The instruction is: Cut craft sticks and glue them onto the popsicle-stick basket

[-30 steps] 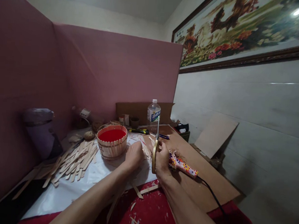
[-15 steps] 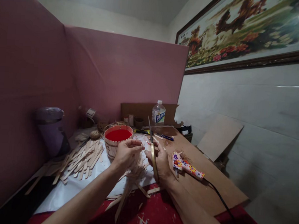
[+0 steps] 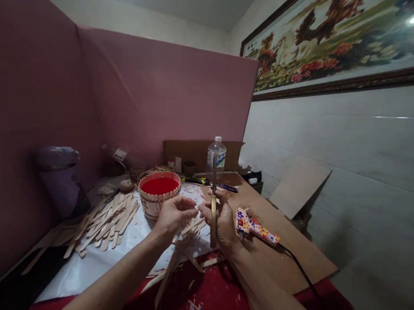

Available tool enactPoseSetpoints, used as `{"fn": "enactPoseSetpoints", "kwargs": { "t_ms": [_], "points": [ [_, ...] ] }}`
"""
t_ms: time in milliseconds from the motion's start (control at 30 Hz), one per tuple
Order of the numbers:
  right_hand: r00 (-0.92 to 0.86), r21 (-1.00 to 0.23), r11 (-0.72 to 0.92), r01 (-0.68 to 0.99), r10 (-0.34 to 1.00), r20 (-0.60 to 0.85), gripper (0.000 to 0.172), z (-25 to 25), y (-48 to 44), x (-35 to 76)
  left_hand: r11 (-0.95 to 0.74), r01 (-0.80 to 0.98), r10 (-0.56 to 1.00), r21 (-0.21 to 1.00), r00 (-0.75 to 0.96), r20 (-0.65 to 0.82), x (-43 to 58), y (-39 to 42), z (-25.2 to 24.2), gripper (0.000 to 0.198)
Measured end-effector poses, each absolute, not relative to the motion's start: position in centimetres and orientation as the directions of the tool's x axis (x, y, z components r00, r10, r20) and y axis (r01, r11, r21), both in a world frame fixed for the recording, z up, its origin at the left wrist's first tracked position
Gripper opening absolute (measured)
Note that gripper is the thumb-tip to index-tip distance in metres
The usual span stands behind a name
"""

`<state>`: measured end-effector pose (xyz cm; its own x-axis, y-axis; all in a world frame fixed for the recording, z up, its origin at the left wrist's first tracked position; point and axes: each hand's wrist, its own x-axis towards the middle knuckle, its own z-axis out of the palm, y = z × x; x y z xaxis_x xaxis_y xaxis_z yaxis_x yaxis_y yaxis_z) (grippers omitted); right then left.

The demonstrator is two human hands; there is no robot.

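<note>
My right hand [image 3: 224,222] is closed around the gold-coloured handles of a pair of scissors [image 3: 213,218], whose dark blades point up and away. Close beside it, my left hand [image 3: 176,215] has thumb and fingers pinched together; anything between the fingertips is too small to make out. Just beyond my left hand stands a round bucket [image 3: 150,206], red inside and faced with wooden sticks. Loose craft sticks [image 3: 191,227] lie under and between my hands, and a larger pile of flat wooden sticks [image 3: 112,224] spreads to the left.
A flower-patterned glue gun [image 3: 255,227] with a black cord rests on the brown board [image 3: 291,265] at right. Behind are a clear bottle [image 3: 216,155], a yellow-black utility knife [image 3: 195,180] and a blue pen-like tool [image 3: 228,188]. Wood scraps litter the red cloth [image 3: 218,297].
The scissors have turned from leaning left to nearly upright. My fingertips have shifted slightly, the left hand staying pinched. The whole view has moved a little.
</note>
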<state>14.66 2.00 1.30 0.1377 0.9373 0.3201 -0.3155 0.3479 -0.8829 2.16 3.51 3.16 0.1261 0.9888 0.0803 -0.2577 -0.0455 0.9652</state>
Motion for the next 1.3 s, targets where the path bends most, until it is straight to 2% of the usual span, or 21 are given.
{"fn": "enactPoseSetpoints", "kwargs": {
  "t_ms": [267, 333, 467, 533, 767, 1100, 1300],
  "points": [
    [0.142, -0.880, 0.287, -0.377, 0.957, 0.252, 0.045, 1.4, 1.7, 14.7, -0.119, -0.256, 0.993, 0.959, -0.015, 0.120, 1.2, 3.1, 1.6, 0.026],
    [0.152, -0.878, 0.277, -0.390, 0.960, 0.236, 0.045, 1.3, 1.8, 14.8, -0.121, -0.206, 0.993, 0.971, -0.026, 0.119, 0.9, 2.8, 1.5, 0.022],
    [0.145, -0.875, 0.249, -0.415, 0.968, 0.207, 0.049, 1.1, 1.9, 15.0, -0.111, -0.085, 0.994, 0.990, 0.014, 0.113, 0.8, 2.3, 1.4, 0.021],
    [0.138, -0.877, 0.250, -0.410, 0.968, 0.211, 0.050, 1.0, 1.9, 15.0, -0.101, -0.075, 0.994, 0.992, 0.039, 0.104, 1.0, 2.1, 1.5, 0.028],
    [0.112, -0.899, 0.302, -0.317, 0.953, 0.281, 0.048, 0.5, 1.9, 14.7, -0.028, -0.011, 0.981, 1.000, 0.192, 0.029, 1.3, 1.4, 1.8, 0.031],
    [0.002, -0.849, 0.195, -0.491, 0.975, 0.223, 0.042, 0.7, 1.5, 14.7, -0.004, -0.135, 0.989, 0.991, 0.145, 0.024, 1.2, 1.4, 1.8, 0.029],
    [-0.007, -0.873, 0.139, -0.468, 0.987, 0.161, 0.037, 0.8, 1.2, 14.5, -0.007, -0.156, 0.988, 0.988, 0.151, 0.031, 1.4, 1.4, 1.5, 0.030]
  ]
}}
